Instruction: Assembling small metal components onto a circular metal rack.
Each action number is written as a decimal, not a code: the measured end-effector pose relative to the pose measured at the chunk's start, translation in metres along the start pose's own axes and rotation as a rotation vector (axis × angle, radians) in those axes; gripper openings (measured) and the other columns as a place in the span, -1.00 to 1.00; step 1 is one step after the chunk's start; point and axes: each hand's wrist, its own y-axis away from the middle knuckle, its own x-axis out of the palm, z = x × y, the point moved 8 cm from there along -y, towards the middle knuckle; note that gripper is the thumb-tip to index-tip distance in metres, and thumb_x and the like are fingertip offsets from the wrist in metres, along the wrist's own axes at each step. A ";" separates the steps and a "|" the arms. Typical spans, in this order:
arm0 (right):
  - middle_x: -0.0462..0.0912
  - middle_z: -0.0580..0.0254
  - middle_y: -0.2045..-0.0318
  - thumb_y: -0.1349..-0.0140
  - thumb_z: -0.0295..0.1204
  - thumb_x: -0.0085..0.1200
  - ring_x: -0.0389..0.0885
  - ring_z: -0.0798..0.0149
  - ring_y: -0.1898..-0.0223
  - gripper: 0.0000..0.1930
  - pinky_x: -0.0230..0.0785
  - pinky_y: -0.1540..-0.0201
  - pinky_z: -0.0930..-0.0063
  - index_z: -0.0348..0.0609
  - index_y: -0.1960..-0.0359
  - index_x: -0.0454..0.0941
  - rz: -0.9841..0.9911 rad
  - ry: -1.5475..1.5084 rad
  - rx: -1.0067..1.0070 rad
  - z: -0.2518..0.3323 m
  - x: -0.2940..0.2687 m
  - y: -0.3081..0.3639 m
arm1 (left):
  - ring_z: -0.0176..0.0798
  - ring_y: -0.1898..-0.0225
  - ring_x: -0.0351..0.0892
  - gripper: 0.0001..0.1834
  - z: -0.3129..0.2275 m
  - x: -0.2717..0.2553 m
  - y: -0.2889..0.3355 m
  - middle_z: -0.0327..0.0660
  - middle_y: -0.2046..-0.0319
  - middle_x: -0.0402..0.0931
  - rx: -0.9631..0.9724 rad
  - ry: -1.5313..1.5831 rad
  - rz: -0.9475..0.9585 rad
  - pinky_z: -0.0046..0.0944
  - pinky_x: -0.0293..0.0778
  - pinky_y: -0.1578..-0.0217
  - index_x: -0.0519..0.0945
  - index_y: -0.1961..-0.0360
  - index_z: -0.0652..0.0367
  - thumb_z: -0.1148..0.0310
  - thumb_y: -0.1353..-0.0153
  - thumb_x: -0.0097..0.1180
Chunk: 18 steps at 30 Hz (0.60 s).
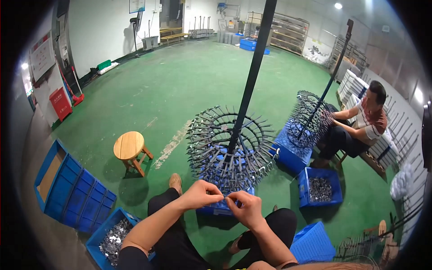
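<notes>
The person sits with both forearms reaching forward from the lower edge, hands meeting over the knees. The left hand (199, 194) and right hand (245, 208) are each pinched shut on a small thin metal piece (224, 196), held between their fingertips at the near rim of the round dark metal rack of radiating hooks (230, 146) on its tall black pole (252, 76). A blue plastic crate of small grey metal parts (112, 239) lies beside the left elbow. A round wooden stool (129, 146) stands further left.
</notes>
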 end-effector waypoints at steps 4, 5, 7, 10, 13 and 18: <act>0.53 0.35 0.65 0.09 -0.55 0.23 0.36 0.39 0.71 -0.93 0.20 0.61 0.58 -0.16 0.55 0.57 -0.032 0.074 -0.021 0.001 -0.004 -0.004 | -0.53 0.68 0.32 -0.81 -0.002 0.003 -0.014 -0.36 0.69 0.44 -0.047 0.027 0.077 -0.59 0.15 0.69 0.65 0.33 0.25 0.36 -0.09 0.25; 0.53 0.35 0.66 0.09 -0.53 0.22 0.36 0.35 0.71 -0.92 0.20 0.62 0.55 -0.14 0.57 0.55 -0.048 0.094 -0.009 -0.002 -0.004 -0.005 | -0.52 0.69 0.33 -0.81 0.001 0.000 -0.019 -0.37 0.69 0.43 -0.126 0.159 0.040 -0.58 0.14 0.70 0.65 0.32 0.25 0.35 -0.10 0.25; 0.52 0.35 0.66 0.09 -0.48 0.21 0.38 0.29 0.72 -0.90 0.21 0.63 0.49 -0.10 0.60 0.50 -0.076 0.131 0.015 -0.009 -0.004 -0.006 | -0.51 0.70 0.33 -0.80 0.012 -0.001 -0.025 -0.37 0.71 0.41 -0.287 0.424 -0.037 -0.58 0.12 0.73 0.64 0.31 0.24 0.33 -0.11 0.24; 0.50 0.35 0.69 0.10 -0.47 0.19 0.37 0.27 0.73 -0.87 0.20 0.63 0.46 -0.09 0.64 0.46 -0.089 0.175 0.036 -0.012 -0.003 -0.013 | -0.51 0.72 0.32 -0.79 0.025 0.003 -0.036 -0.38 0.71 0.39 -0.361 0.617 -0.107 -0.58 0.09 0.76 0.62 0.32 0.23 0.30 -0.11 0.24; 0.44 0.36 0.75 0.10 -0.50 0.17 0.31 0.29 0.76 -0.83 0.17 0.65 0.47 -0.09 0.70 0.40 -0.095 0.286 0.044 -0.005 0.000 -0.023 | -0.52 0.76 0.28 -0.77 0.029 0.002 -0.049 -0.39 0.70 0.37 -0.310 0.811 -0.178 -0.59 0.03 0.78 0.61 0.37 0.18 0.24 -0.09 0.28; 0.44 0.34 0.76 0.11 -0.45 0.15 0.30 0.21 0.77 -0.82 0.15 0.66 0.42 -0.07 0.72 0.38 -0.116 0.389 0.016 -0.008 0.009 -0.030 | -0.51 0.75 0.29 -0.81 0.033 -0.004 -0.062 -0.38 0.69 0.40 -0.275 0.764 -0.318 -0.59 0.08 0.78 0.56 0.44 0.17 0.29 -0.11 0.26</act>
